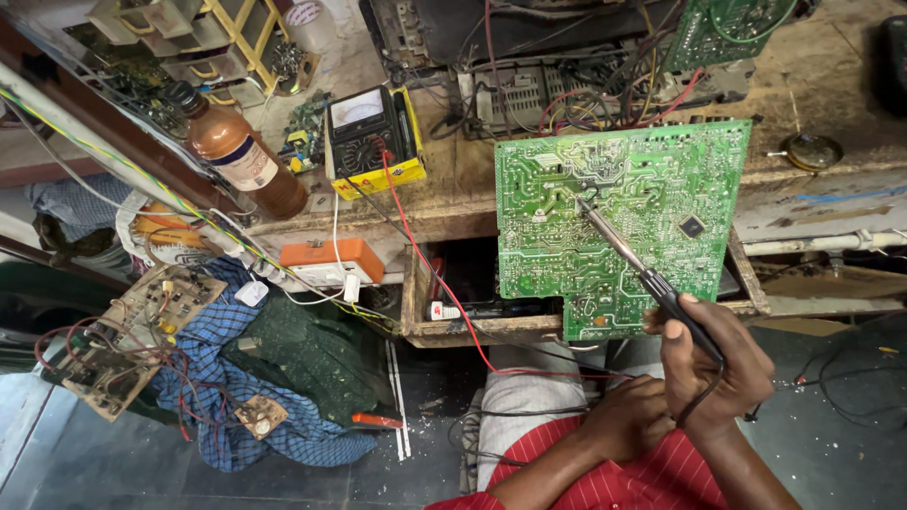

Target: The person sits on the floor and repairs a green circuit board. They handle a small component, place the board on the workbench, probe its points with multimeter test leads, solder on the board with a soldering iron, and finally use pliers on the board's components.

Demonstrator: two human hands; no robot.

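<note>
A: While the right hand point(709, 368) sits low in view, what does it hold?

B: A soldering iron point(652, 283). The fingers point(675, 332) are wrapped tight round its black handle, thumb along the grip. The cord drops from the handle past the wrist.

A: And the left hand point(628, 416)?

B: Just beside the right, resting on the lap over the red striped cloth. Fingers curled under; I cannot tell whether they pinch anything.

A: Where does the iron's tip land?

B: On the green circuit board point(624, 217), solder side up, in its upper left-middle area. The board is propped tilted at the front of the desk point(822, 203), its lower edge over an open wooden drawer point(453, 326).

A: Left of the drawer?

B: An orange and white box point(331, 262) at the desk's edge, wires hanging from it. Below, on the floor, blue checked cloth point(227, 378) with a brown board point(132, 340) trailing red wires.

A: Farther back?

B: A yellow-cased analog meter point(373, 137), its red lead point(416, 246) running down toward the drawer. Left of it, a brown bottle point(241, 156) lying tilted. Behind the green board, an opened chassis point(557, 90) full of wiring.
</note>
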